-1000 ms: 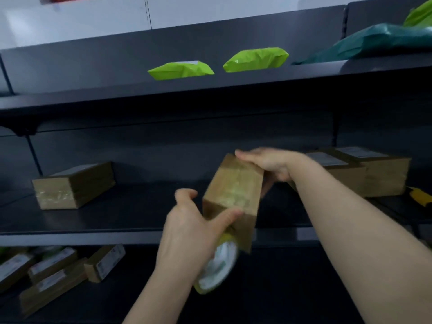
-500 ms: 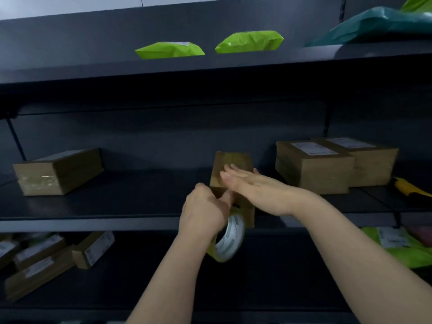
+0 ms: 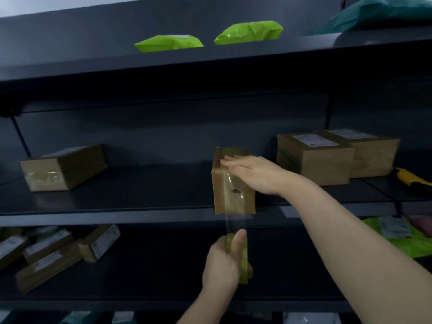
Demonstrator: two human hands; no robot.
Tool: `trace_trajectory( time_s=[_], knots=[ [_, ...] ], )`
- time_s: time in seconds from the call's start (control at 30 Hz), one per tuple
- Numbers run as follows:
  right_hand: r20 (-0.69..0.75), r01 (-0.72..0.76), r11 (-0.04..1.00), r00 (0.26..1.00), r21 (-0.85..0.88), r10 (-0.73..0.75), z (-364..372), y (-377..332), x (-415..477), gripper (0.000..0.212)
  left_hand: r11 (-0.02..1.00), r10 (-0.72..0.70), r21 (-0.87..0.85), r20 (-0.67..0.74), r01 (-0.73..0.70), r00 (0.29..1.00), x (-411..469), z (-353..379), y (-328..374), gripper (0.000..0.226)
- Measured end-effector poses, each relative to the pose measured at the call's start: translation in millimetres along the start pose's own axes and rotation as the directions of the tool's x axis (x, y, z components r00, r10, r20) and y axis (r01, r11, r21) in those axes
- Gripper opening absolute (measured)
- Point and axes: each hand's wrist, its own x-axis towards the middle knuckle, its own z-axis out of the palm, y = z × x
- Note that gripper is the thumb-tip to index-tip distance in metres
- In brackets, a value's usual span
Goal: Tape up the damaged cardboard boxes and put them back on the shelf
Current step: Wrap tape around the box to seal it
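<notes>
Cardboard box is standing upright at the front edge of the middle shelf, directly under the right hand, which is lying flat and open across its top, pressing down without gripping. Clear tape is stretching from the box's front face down to the tape roll, which the left hand is clenching well below the box, in front of the lower shelf. Three more brown boxes are sitting on the middle shelf: one far to the left, two side by side just right of the hand. Two lime-green parcels are lying on the top shelf.
</notes>
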Motion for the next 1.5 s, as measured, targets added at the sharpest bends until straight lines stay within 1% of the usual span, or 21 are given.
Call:
trace_trajectory(
  time_s=[0.03,0.1,0.3,0.43,0.57,0.67,0.73,0.8,0.87,0.93,1.03,1.1,1.13,1.17,1.2,1.23,1.27,1.33,1.37,1.43,1.5],
  knots=[
    [-0.011,-0.002,1.000,1.000,0.022,0.002,1.1,1.4,0.3,0.044,0.999,0.038,-0.023,-0.002,-0.038,0.999,-0.8,1.2,-4.4,0.047],
    [-0.034,-0.011,0.997,0.999,0.071,0.013,2.8,2.9,1.5,0.044,0.998,0.040,-0.050,0.010,-0.039,0.999,1.1,2.1,-6.0,0.048],
    [-0.087,0.007,0.980,0.996,0.200,0.010,6.0,7.3,1.1,0.043,0.991,-0.126,-0.043,0.016,0.126,0.992,19.9,3.9,8.8,0.051],
    [-0.120,0.017,0.983,0.993,0.183,0.005,8.8,11.7,3.7,0.043,0.981,-0.184,-0.062,0.001,0.184,0.983,37.1,3.8,15.3,0.051],
    [-0.229,0.085,0.991,0.972,0.107,-0.059,16.2,18.7,4.5,0.066,0.976,-0.201,-0.082,0.011,0.202,0.979,49.5,1.8,21.6,0.047],
    [-0.270,0.109,0.983,0.961,0.146,-0.066,16.9,23.3,9.0,0.066,0.981,-0.182,-0.066,0.029,0.184,0.983,47.6,0.2,23.1,0.045],
    [-0.244,0.095,0.981,0.968,0.169,-0.051,12.8,22.5,10.3,0.066,0.988,-0.140,-0.058,0.010,0.140,0.990,43.4,-3.2,24.9,0.044],
    [-0.219,0.097,0.962,0.975,0.256,-0.040,2.0,16.6,9.4,0.067,0.997,-0.050,0.052,-0.064,0.054,0.997,34.8,-11.4,33.9,0.044],
    [-0.212,0.105,0.946,0.976,0.306,-0.040,-19.7,7.2,8.4,0.062,0.978,0.090,0.199,-0.172,-0.054,0.981,19.8,-26.5,51.6,0.052],
    [-0.232,0.092,0.947,0.973,0.307,-0.020,-44.0,0.4,10.6,0.046,0.942,0.254,0.280,-0.238,-0.185,0.937,-0.4,-45.0,76.1,0.062],
    [-0.188,0.024,0.938,0.981,0.346,0.045,-56.8,-3.3,23.1,0.031,0.906,0.393,0.244,-0.188,-0.345,0.900,-21.5,-65.2,111.4,0.050],
    [-0.165,0.015,0.924,0.985,0.383,0.053,-43.2,-3.6,35.3,0.020,0.884,0.411,0.308,-0.160,-0.351,0.897,-19.5,-68.9,125.5,0.038],
    [-0.217,0.026,0.916,0.974,0.400,0.067,-34.7,-2.7,42.7,0.013,0.882,0.401,0.335,-0.169,-0.330,0.900,-13.7,-70.6,128.3,0.036],
    [-0.312,0.047,0.936,0.948,0.348,0.068,-31.0,-3.3,47.3,0.009,0.893,0.380,0.332,-0.189,-0.305,0.906,-6.2,-72.1,130.6,0.035],
    [-0.394,0.051,0.976,0.919,0.214,0.038,-32.5,-5.8,49.5,0.007,0.906,0.357,0.313,-0.209,-0.283,0.910,2.3,-74.2,132.2,0.035],
    [-0.404,0.041,0.996,0.915,0.080,-0.006,-35.5,-12.7,47.5,0.007,0.916,0.339,0.301,-0.226,-0.265,0.913,9.4,-76.0,133.1,0.035],
    [-0.344,0.029,1.000,0.939,-0.010,-0.030,-37.8,-21.1,42.5,0.019,0.921,0.325,0.298,-0.235,-0.250,0.916,15.1,-77.7,133.4,0.035],
    [-0.130,-0.024,0.997,0.991,-0.076,0.014,-36.2,-31.6,30.6,0.053,0.921,0.330,0.292,-0.241,-0.256,0.913,21.6,-80.0,132.2,0.033],
    [-0.070,-0.031,0.991,0.997,-0.127,0.022,-31.7,-31.6,25.9,0.064,0.922,0.345,0.269,-0.250,-0.278,0.904,21.5,-78.8,130.6,0.034],
    [-0.084,0.023,0.974,0.996,-0.226,-0.043,-17.5,-24.5,17.9,0.068,0.938,0.346,0.103,-0.259,-0.331,0.902,12.3,-71.1,123.2,0.040],
    [-0.170,0.072,0.978,0.980,-0.196,-0.106,-12.0,-13.9,14.1,0.064,0.925,0.298,-0.187,-0.182,-0.331,0.937,-3.4,-61.6,109.5,0.042]
  ],
)
